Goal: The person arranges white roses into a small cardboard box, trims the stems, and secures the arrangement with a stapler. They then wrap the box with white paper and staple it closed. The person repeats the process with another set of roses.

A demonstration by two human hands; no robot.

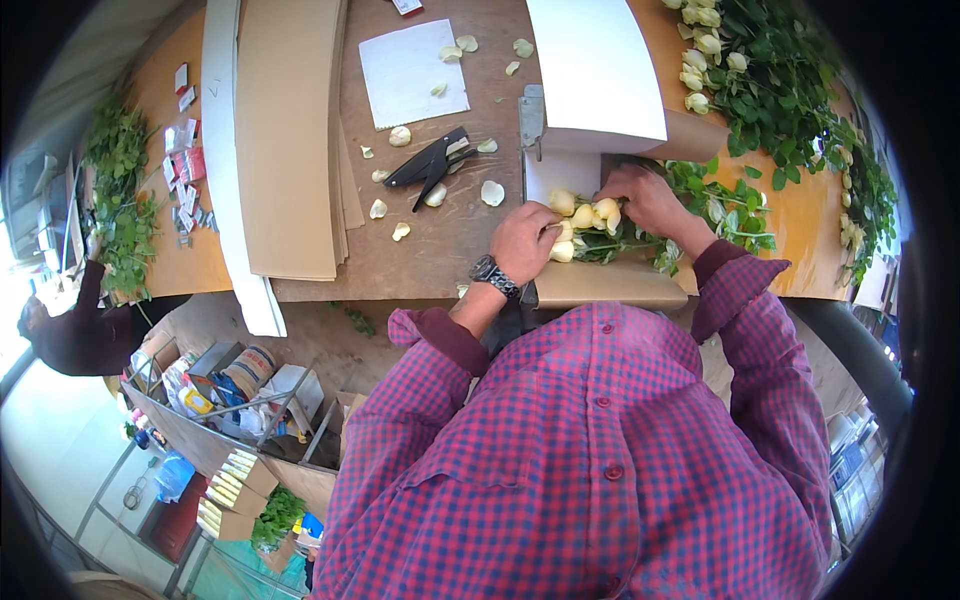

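Several cream roses (583, 217) lie in a small bunch on brown cardboard (607, 285), heads to the left and leafy stems (720, 202) to the right. My left hand (521, 244), with a watch (493, 274) on its wrist, touches the blooms at their left side; its fingertips are partly hidden. Behind the heads, my right hand (645, 196) has its bent fingers around a rose at the upper side of the bunch. A white-faced cardboard sheet (600, 67) curves up just beyond, next to a metal bracket (532, 120) at the table edge of the wrap.
A black stapler (427, 165) and loose petals (492, 193) lie left on the wooden table (480, 262). Farther left are stacked cardboard sheets (289, 142) and small boxes (185, 165). More roses (780, 90) lie at right. Another person (82, 330) is at far left.
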